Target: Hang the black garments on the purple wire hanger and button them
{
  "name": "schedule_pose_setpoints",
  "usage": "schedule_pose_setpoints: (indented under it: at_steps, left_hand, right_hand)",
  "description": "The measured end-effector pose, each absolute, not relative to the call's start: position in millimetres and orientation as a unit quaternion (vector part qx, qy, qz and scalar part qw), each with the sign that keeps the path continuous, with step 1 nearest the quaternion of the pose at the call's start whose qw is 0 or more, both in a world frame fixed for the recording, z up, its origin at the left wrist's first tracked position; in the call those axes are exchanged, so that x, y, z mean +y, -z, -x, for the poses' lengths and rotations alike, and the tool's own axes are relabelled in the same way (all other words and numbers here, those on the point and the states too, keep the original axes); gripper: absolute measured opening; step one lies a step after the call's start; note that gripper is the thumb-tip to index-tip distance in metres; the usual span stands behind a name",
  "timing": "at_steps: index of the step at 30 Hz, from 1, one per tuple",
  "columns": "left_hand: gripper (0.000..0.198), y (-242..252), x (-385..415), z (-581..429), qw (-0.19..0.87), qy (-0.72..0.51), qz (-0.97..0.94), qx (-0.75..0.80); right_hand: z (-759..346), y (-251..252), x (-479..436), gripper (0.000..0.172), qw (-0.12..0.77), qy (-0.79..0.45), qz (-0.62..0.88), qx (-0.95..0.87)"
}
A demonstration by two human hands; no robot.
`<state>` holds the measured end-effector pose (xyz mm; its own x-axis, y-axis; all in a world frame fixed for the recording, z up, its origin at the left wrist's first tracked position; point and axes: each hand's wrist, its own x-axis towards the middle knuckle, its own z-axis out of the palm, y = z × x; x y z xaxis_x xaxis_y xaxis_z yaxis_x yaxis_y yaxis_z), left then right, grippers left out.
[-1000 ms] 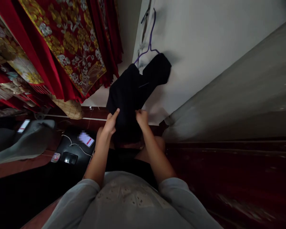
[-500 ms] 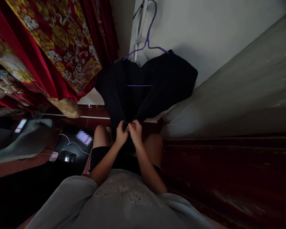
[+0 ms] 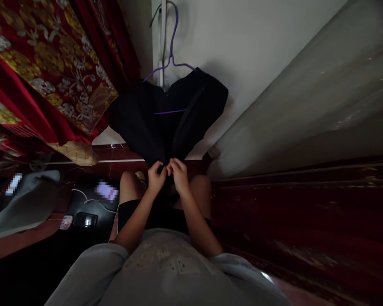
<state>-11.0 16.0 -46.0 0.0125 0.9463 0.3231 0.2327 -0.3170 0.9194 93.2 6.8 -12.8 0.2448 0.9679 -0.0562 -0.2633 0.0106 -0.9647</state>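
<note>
A black garment (image 3: 134, 123) with an open front hangs on a purple hanger (image 3: 171, 59) before me. Its two front edges come together low down, where both hands meet. My left hand (image 3: 156, 176) is closed, thumb and fingers pinching the garment's left-side edge. Close beside it, my right hand (image 3: 178, 173) pinches the other edge, fingers curled. The fingertips nearly touch; any small fastener between them is too dark to make out. Below the hands, the garment's lower part blends into the dark between my knees.
Red embroidered cloth (image 3: 67, 59) hangs at the upper left. On a black seat (image 3: 107, 221) lie a phone (image 3: 85, 220), a white cable (image 3: 86, 197) and a small colourful item (image 3: 66, 222). A pale covered bulk (image 3: 274, 114) stands on the right, above a dark red wooden surface (image 3: 293, 221).
My view has shifted, so the garment and hanger appear further left. The right front edge of the garment now folds outward more. Both hands stay at the same low spot on the front.
</note>
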Motion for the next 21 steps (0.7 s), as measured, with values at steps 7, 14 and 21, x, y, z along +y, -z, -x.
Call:
schedule_pose_setpoints:
  at_steps: [7, 14, 21]
  left_hand:
    - [0.004, 42.4, 27.2, 32.1, 0.370, -0.515, -0.594, 0.495]
    - [0.012, 51.5, 35.0, 25.0, 0.350, -0.488, -0.601, 0.527]
    - [0.009, 56.7, 38.9, 13.5, 0.314, -0.487, -0.630, 0.517]
  right_hand:
    - [-87.2, -8.6, 13.1, 0.042, 0.590, -0.591, 0.461, -0.298]
    - [-99.3, -108.5, 80.9, 0.046, 0.633, -0.517, 0.430, -0.385]
    - [-104.4, -193.7, 106.5, 0.053, 0.656, -0.446, 0.389, -0.468]
